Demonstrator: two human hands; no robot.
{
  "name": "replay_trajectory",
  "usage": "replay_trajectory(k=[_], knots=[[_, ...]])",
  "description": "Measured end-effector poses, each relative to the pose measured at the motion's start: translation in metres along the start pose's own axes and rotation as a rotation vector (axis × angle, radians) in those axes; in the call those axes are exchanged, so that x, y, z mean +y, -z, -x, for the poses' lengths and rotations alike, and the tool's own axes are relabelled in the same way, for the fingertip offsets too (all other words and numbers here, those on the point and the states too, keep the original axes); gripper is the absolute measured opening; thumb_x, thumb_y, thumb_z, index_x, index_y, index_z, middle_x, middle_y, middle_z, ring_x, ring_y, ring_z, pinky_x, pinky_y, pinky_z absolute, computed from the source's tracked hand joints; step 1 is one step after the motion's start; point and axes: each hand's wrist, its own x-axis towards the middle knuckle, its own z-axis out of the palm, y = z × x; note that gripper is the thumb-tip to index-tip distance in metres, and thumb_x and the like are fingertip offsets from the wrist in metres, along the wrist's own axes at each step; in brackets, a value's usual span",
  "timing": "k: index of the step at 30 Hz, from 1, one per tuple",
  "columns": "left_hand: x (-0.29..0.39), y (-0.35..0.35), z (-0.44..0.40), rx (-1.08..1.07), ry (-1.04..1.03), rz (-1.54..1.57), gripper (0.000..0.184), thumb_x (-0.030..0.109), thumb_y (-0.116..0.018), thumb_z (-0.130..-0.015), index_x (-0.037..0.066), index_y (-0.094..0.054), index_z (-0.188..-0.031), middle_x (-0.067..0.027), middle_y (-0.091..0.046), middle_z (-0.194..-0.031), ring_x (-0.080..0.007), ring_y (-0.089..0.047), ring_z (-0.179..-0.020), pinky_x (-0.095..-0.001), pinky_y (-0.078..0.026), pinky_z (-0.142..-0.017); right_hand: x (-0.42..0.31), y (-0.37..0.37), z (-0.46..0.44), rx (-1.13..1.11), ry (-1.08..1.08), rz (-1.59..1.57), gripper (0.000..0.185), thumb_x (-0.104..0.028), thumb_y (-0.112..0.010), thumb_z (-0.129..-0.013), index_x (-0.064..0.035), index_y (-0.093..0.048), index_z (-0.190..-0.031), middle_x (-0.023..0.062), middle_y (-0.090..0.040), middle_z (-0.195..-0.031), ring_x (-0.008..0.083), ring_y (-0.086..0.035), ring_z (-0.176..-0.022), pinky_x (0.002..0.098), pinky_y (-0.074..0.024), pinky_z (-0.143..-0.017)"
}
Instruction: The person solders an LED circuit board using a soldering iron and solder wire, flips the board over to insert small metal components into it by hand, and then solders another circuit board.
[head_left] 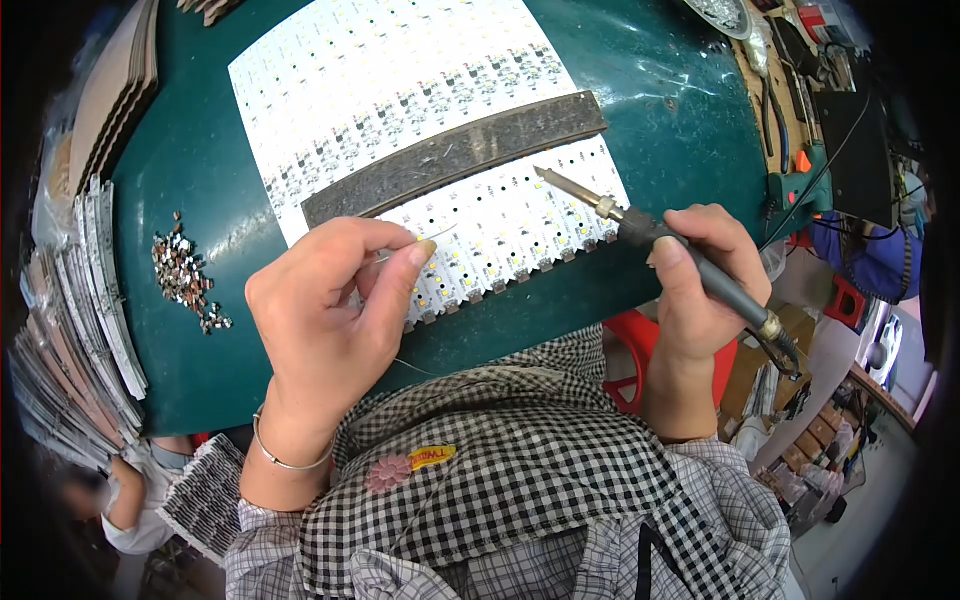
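Note:
My right hand (705,275) is wrapped round the dark handle of a soldering iron (690,262), its tip pointing up and left over a white LED circuit board panel (400,80). Between thumb and forefinger, my left hand (335,290) pinches a thin solder wire (441,233) above the panel's near edge. The wire's tail hangs below the hand. Across the panel lies a dark flat bar (460,150). Small connectors (545,265) line the edge nearest me. The iron's tip and the wire are apart.
A heap of small metallic parts (185,275) lies on the green table (650,60) at left. Stacked strips (95,290) and boards (120,90) stand along the left edge. Pliers (772,115) and other tools sit at right. Another person (130,500) is at lower left.

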Motion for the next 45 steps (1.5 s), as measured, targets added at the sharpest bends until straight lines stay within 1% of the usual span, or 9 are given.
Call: replay_trajectory(k=[4,6,9,15,28,30,33,36,45], knots=[[0.001,0.002,0.005,0.04,0.127,0.118,0.008,-0.002,-0.075,-0.076,-0.001,-0.067,-0.079,-0.0048,-0.064,-0.068,-0.0066,-0.052,-0.052,-0.0204,-0.039,-0.047,-0.003,0.001,0.0,0.036,-0.026,-0.018,0.018,0.0,-0.072,-0.073,0.0052,-0.066,-0.089,0.0077,-0.061,-0.069,0.0096,-0.051,-0.056,0.0214,-0.034,-0.051],[0.006,0.004,0.001,-0.006,0.029,-0.015,0.008,-0.004,-0.073,-0.076,0.0,-0.067,-0.079,-0.005,-0.063,-0.066,-0.0076,-0.052,-0.051,-0.0209,-0.039,-0.046,-0.005,0.0,0.0,-0.038,-0.004,0.001,0.018,-0.001,-0.073,-0.072,0.0048,-0.066,-0.088,0.0075,-0.061,-0.068,0.0094,-0.05,-0.055,0.0214,-0.0339,-0.05],[0.002,-0.004,0.007,-0.07,0.06,0.094,0.008,-0.005,-0.072,-0.077,0.001,-0.068,-0.08,-0.0056,-0.062,-0.065,-0.0088,-0.054,-0.052,-0.0218,-0.039,-0.046,-0.006,-0.005,0.0,-0.059,0.022,0.01,0.018,-0.001,-0.074,-0.071,0.0039,-0.067,-0.087,0.0069,-0.062,-0.067,0.0089,-0.05,-0.053,0.0212,-0.0338,-0.049],[-0.002,-0.006,-0.001,-0.036,-0.107,-0.06,0.006,-0.005,-0.072,-0.079,-0.002,-0.07,-0.083,-0.0039,-0.062,-0.067,-0.0059,-0.052,-0.055,-0.0197,-0.04,-0.05,-0.008,-0.011,-0.001,-0.086,-0.01,0.041,0.018,-0.001,-0.075,-0.071,0.0035,-0.067,-0.086,0.0097,-0.065,-0.069,0.0109,-0.056,-0.055,0.0217,-0.038,-0.049],[-0.005,-0.007,0.0,0.006,-0.085,-0.05,0.007,-0.005,-0.072,-0.078,-0.003,-0.069,-0.084,-0.0055,-0.06,-0.065,-0.008,-0.052,-0.055,-0.0208,-0.041,-0.051,-0.012,-0.016,0.001,-0.06,-0.02,-0.029,0.019,-0.002,-0.075,-0.073,0.0039,-0.067,-0.089,0.0075,-0.064,-0.07,0.0092,-0.055,-0.056,0.021,-0.0368,-0.049],[-0.005,-0.009,-0.002,0.011,-0.115,-0.075,0.009,-0.003,-0.072,-0.075,0.003,-0.068,-0.081,-0.0078,-0.062,-0.066,-0.0176,-0.058,-0.053,-0.0262,-0.043,-0.048,-0.013,-0.019,0.001,-0.06,-0.039,-0.029,0.019,-0.002,-0.075,-0.073,0.0036,-0.067,-0.089,0.0074,-0.064,-0.069,0.009,-0.054,-0.055,0.0214,-0.0363,-0.049],[-0.005,-0.01,-0.003,0.014,-0.129,-0.067,0.01,-0.003,-0.072,-0.075,0.003,-0.067,-0.081,-0.0082,-0.062,-0.066,-0.0182,-0.058,-0.053,-0.0268,-0.044,-0.048,-0.01,-0.02,0.001,-0.137,0.034,0.068,0.017,-0.001,-0.076,-0.071,0.002,-0.068,-0.086,0.0074,-0.063,-0.065,0.0112,-0.055,-0.053,0.022,-0.038,-0.048],[-0.006,-0.01,-0.001,-0.012,-0.116,-0.073,0.008,-0.005,-0.072,-0.077,-0.001,-0.07,-0.083,-0.007,-0.062,-0.066,-0.0109,-0.055,-0.055,-0.0222,-0.043,-0.052,-0.011,-0.025,0.0,-0.147,0.053,0.065,0.017,-0.001,-0.076,-0.071,0.002,-0.068,-0.086,0.0078,-0.063,-0.065,0.0116,-0.056,-0.053,0.0222,-0.0379,-0.047],[-0.007,-0.012,-0.001,0.017,-0.139,-0.1,0.008,-0.003,-0.073,-0.076,0.0,-0.07,-0.082,-0.0079,-0.063,-0.067,-0.0128,-0.058,-0.056,-0.0235,-0.045,-0.052,-0.012,-0.022,0.0,-0.153,0.044,0.103,0.018,-0.001,-0.077,-0.07,0.002,-0.068,-0.086,0.0092,-0.064,-0.065,0.013,-0.058,-0.054,0.0229,-0.0405,-0.048]])
